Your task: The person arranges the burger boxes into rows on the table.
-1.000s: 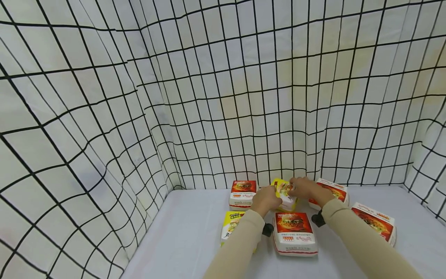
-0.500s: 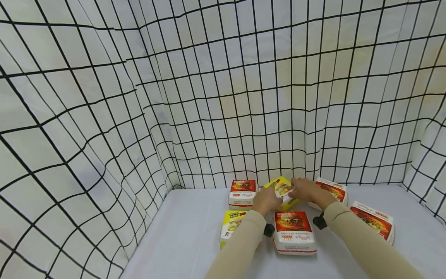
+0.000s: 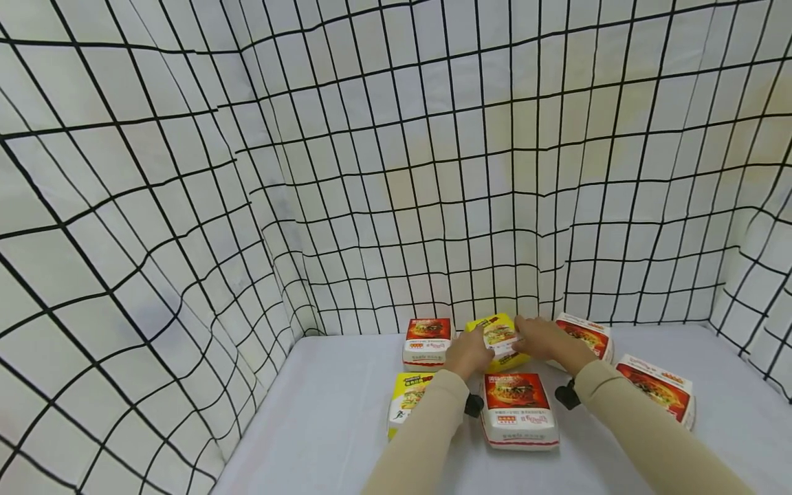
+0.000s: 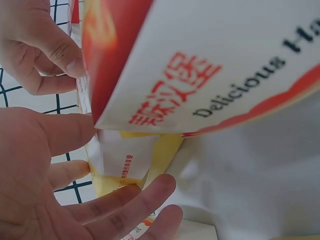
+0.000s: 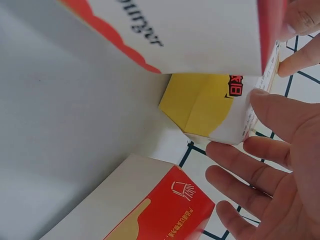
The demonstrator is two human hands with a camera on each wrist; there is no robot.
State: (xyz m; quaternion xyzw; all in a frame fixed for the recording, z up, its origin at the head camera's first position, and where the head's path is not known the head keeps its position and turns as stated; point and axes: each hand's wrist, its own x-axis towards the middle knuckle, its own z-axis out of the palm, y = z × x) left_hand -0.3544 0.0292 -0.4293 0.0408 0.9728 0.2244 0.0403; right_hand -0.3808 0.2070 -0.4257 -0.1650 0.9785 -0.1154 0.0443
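Note:
Both hands are at a yellow and white burger box (image 3: 500, 335) in the back row. My left hand (image 3: 468, 354) holds its left side; in the left wrist view the thumb and index finger meet the box (image 4: 122, 160), while the other fingers are spread. On the opposite side, my right hand (image 3: 544, 338) pinches the edge between thumb and index finger, as the right wrist view shows, its remaining fingers loosely extended. A red and white burger box (image 3: 518, 411) stands just in front, between the forearms. Its near face partly blocks both wrist views.
A red and white box (image 3: 428, 342) stands left of the hands, with a yellow box (image 3: 408, 399) before it, partly behind the left sleeve. Two more red and white boxes, one behind (image 3: 584, 337) and one nearer (image 3: 658, 388), sit right. A black-gridded white wall (image 3: 396, 172) rises behind the table.
The yellow burger box between the hands has turned and shifted slightly left, showing more of its yellow printed top. Both hands have stayed on it. The other boxes keep their places.

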